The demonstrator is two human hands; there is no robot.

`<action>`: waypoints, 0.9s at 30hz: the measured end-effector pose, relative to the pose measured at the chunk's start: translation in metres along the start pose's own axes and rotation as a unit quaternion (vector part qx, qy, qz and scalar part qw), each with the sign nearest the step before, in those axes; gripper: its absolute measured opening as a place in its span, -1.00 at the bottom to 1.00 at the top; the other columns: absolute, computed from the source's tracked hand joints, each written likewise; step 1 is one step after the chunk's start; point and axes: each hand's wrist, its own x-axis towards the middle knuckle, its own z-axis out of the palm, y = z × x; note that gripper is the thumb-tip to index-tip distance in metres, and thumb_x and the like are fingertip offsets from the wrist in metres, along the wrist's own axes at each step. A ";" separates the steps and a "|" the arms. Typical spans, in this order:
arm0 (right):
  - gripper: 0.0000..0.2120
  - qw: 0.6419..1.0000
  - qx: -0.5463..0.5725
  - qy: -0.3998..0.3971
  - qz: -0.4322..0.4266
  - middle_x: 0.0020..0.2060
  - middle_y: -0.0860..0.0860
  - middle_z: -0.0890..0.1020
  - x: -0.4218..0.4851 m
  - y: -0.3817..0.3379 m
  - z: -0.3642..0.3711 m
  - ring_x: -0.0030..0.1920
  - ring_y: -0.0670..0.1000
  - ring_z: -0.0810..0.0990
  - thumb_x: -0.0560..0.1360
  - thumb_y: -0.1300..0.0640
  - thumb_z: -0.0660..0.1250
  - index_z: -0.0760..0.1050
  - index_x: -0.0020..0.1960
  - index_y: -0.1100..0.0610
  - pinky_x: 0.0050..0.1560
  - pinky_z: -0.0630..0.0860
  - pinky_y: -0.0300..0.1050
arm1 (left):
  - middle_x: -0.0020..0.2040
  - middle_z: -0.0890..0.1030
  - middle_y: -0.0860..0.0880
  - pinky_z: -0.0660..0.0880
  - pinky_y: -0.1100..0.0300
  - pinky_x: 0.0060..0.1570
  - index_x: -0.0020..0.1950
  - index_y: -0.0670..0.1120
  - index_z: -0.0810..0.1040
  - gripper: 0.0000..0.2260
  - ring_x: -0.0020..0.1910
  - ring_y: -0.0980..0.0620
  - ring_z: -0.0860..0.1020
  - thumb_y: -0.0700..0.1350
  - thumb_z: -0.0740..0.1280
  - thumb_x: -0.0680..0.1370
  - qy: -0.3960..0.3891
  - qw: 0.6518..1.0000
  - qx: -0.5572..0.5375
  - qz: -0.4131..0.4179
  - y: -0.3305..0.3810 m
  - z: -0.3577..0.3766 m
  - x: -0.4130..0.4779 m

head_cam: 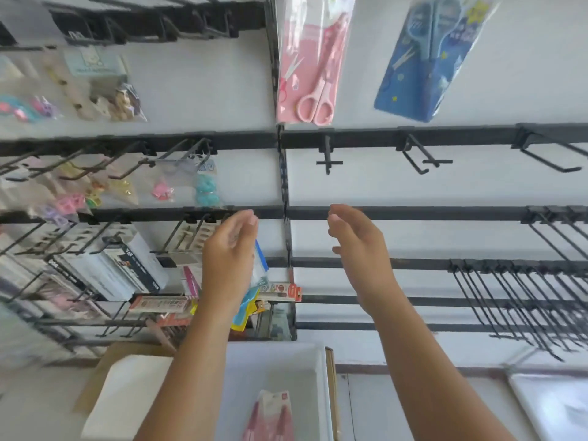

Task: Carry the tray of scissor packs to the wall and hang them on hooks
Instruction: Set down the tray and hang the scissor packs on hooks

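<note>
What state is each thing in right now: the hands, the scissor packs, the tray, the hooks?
Left hand: open, empty.
Right hand: open, empty.
Pink scissor pack: hanging on the wall.
Blue scissor pack: hanging, tilted.
Tray: set down below, one pack inside.
Middle-row hooks: bare.

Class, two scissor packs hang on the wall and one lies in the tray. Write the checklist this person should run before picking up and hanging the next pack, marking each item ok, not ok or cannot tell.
1. Left hand free to grasp: ok, open and holding nothing.
2. Right hand free: ok, open and holding nothing.
3. Pack left to hang: ok, a pink pack lies in the tray.
4. Free hook nearby: ok, an empty hook sits under the hung pink scissors.
5. Blue pack seated on its hook: cannot tell, its top is out of view.
6. Pack's hang hole intact: cannot tell, too blurred.
</note>
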 end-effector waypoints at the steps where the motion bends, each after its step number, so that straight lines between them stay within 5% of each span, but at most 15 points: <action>1: -0.68 1.000 0.001 0.007 0.012 0.24 -0.10 0.61 -0.001 0.007 0.010 0.28 -0.02 0.58 0.64 0.03 0.27 0.53 0.36 0.04 0.35 0.50 0.11 | 0.19 0.65 0.07 0.54 -0.14 0.22 0.15 0.13 0.59 -0.87 0.21 0.01 0.61 0.01 0.30 0.62 -0.003 1.000 -0.007 -0.010 -0.011 -0.006 0.004; 6: -0.69 0.997 -0.020 0.034 0.071 0.23 -0.06 0.62 -0.006 0.047 0.062 0.25 0.00 0.60 0.64 0.05 0.26 0.53 0.36 0.05 0.30 0.53 0.07 | 0.06 0.69 0.06 0.60 -0.12 0.10 0.17 0.01 0.61 -0.81 0.11 -0.10 0.66 0.01 0.27 0.64 -0.030 0.997 -0.027 -0.059 -0.067 -0.036 0.020; 8: -0.69 0.995 -0.028 0.031 0.093 0.17 -0.09 0.64 -0.011 0.065 0.080 0.23 0.00 0.60 0.64 0.06 0.26 0.53 0.35 0.06 0.25 0.55 0.00 | 0.09 0.69 0.05 0.60 -0.07 0.11 0.23 -0.04 0.60 -0.76 0.11 0.02 0.66 0.00 0.25 0.66 -0.053 0.997 -0.022 -0.051 -0.087 -0.046 0.021; 11: -0.81 0.991 -0.035 0.036 0.120 0.03 -0.20 0.64 -0.018 0.091 0.101 0.15 -0.03 0.64 0.63 0.09 0.27 0.59 0.20 -0.02 0.15 0.55 -0.08 | 0.23 0.66 0.00 0.54 -0.06 0.24 0.30 0.06 0.56 -0.74 0.21 0.11 0.62 0.05 0.27 0.63 -0.097 0.995 -0.010 -0.028 -0.110 -0.057 0.017; 15: -0.84 0.986 -0.033 0.054 0.157 -0.05 -0.21 0.67 -0.029 0.123 0.116 0.06 -0.07 0.66 0.63 0.10 0.29 0.58 0.01 -0.15 0.10 0.55 -0.09 | 0.17 0.68 0.00 0.56 -0.18 0.16 0.17 0.30 0.59 -0.78 0.18 -0.01 0.64 0.19 0.29 0.54 -0.115 0.992 -0.008 -0.060 -0.145 -0.064 0.006; 19: -0.82 0.979 -0.039 0.054 0.195 -0.03 -0.18 0.67 -0.039 0.158 0.118 0.07 -0.01 0.66 0.62 0.09 0.29 0.61 0.17 0.02 0.13 0.56 -0.01 | 0.06 0.69 0.21 0.57 -0.21 0.12 0.05 0.36 0.62 -0.85 0.13 0.01 0.65 0.18 0.34 0.51 -0.115 0.983 -0.001 -0.143 -0.188 -0.065 -0.009; 23: -0.61 0.967 -0.068 0.023 0.244 0.00 -0.19 0.66 -0.053 0.200 0.114 0.10 0.00 0.67 0.50 -0.07 0.26 0.61 0.25 0.04 0.21 0.58 0.11 | 0.07 0.68 0.12 0.55 -0.20 0.18 0.12 0.19 0.62 -0.75 0.15 -0.06 0.64 0.20 0.34 0.49 -0.119 0.970 0.035 -0.208 -0.227 -0.060 -0.032; 27: -0.67 0.954 -0.079 -0.006 0.290 0.11 -0.11 0.64 -0.072 0.250 0.108 0.19 0.06 0.63 0.59 0.02 0.25 0.58 0.30 0.07 0.27 0.54 0.15 | 0.12 0.64 0.16 0.60 -0.02 0.13 0.16 0.17 0.60 -0.83 0.15 0.04 0.61 0.08 0.35 0.57 -0.130 0.953 0.077 -0.261 -0.268 -0.054 -0.055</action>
